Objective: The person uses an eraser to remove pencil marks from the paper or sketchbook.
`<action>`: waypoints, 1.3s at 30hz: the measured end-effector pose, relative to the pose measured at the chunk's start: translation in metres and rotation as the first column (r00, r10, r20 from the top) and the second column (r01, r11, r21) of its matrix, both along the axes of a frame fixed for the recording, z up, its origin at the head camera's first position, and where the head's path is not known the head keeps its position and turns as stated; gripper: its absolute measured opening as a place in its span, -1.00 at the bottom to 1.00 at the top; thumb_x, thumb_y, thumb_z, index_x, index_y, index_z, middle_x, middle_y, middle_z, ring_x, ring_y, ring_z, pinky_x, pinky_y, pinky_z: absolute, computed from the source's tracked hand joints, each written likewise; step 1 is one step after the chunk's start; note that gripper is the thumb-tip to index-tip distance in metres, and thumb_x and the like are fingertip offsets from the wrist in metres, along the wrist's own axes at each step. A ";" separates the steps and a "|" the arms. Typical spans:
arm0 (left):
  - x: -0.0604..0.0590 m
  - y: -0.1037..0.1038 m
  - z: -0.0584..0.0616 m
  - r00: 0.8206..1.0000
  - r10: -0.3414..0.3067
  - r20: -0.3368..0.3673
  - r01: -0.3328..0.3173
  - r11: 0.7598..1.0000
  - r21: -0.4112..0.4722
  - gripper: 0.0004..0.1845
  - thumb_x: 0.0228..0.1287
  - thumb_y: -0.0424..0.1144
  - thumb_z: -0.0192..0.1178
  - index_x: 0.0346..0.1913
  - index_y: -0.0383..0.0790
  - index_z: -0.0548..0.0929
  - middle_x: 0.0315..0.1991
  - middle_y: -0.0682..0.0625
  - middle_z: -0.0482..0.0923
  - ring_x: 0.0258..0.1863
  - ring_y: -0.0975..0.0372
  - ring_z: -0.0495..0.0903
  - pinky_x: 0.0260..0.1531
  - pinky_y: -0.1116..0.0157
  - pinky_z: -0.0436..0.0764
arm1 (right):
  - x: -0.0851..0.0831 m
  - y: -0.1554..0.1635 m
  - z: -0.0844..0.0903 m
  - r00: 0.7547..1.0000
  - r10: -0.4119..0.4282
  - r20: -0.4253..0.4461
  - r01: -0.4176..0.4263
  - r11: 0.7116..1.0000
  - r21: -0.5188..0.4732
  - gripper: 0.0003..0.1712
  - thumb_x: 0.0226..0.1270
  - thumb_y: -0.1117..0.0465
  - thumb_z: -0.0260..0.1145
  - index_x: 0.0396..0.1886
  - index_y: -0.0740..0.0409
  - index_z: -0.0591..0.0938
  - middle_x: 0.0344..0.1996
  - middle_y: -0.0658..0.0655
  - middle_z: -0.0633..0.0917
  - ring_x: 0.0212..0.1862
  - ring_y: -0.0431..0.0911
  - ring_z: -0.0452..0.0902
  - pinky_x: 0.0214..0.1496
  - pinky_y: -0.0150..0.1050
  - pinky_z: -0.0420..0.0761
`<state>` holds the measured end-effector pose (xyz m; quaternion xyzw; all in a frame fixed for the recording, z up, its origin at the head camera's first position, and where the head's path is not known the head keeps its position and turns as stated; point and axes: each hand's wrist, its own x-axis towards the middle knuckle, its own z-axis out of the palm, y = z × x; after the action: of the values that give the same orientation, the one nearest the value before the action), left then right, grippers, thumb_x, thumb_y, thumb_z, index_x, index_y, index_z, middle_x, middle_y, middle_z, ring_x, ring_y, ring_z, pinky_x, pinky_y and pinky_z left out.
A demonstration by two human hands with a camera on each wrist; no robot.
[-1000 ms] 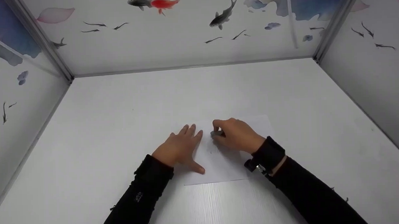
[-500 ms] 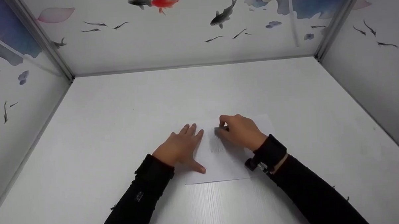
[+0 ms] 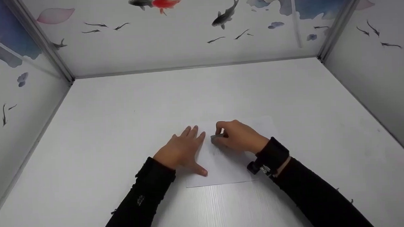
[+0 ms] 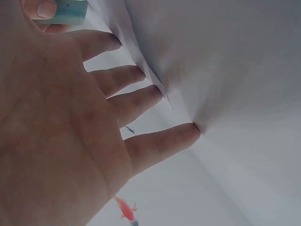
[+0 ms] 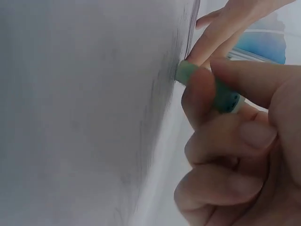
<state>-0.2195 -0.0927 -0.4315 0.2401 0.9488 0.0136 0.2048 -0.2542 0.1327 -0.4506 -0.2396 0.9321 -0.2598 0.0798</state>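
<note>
A white sheet of paper (image 3: 229, 166) lies on the white table (image 3: 121, 109), with faint pencil marks (image 5: 157, 108) on it. My left hand (image 3: 181, 149) lies flat with straight fingers on the sheet's left edge and holds it down. My right hand (image 3: 238, 136) pinches a small green eraser (image 3: 217, 137) between thumb and fingers and presses its end against the paper. In the right wrist view the eraser (image 5: 207, 87) touches the sheet just beside the marks. In the left wrist view the eraser (image 4: 66, 12) shows past my spread left fingers (image 4: 141, 101).
Panels printed with fish and petals wall in the table at the back (image 3: 192, 29), the left (image 3: 10, 100) and the right (image 3: 378, 53). A dark band (image 3: 272, 154) sits on my right wrist.
My right hand moved with the eraser up and to the right across the paper, then back down and left toward my left hand. The left hand has stayed put.
</note>
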 end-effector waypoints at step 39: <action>-0.001 0.000 -0.004 1.000 -0.002 -0.017 0.002 1.000 -0.022 0.39 0.03 0.47 0.51 0.76 -0.11 0.02 0.75 -0.20 -0.14 0.73 -0.08 -0.15 0.54 -0.27 0.21 | 0.006 -0.006 -0.001 0.997 -0.062 -0.053 0.066 0.995 0.072 -0.77 0.56 0.07 0.40 -0.04 0.13 0.65 -0.24 0.12 0.81 -0.37 -0.13 0.59 -0.27 -0.15 0.61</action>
<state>-0.2206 -0.0928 -0.4351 0.2389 0.9504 0.0011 0.1992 -0.2485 0.1265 -0.4513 -0.2131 0.9499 -0.2216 0.0567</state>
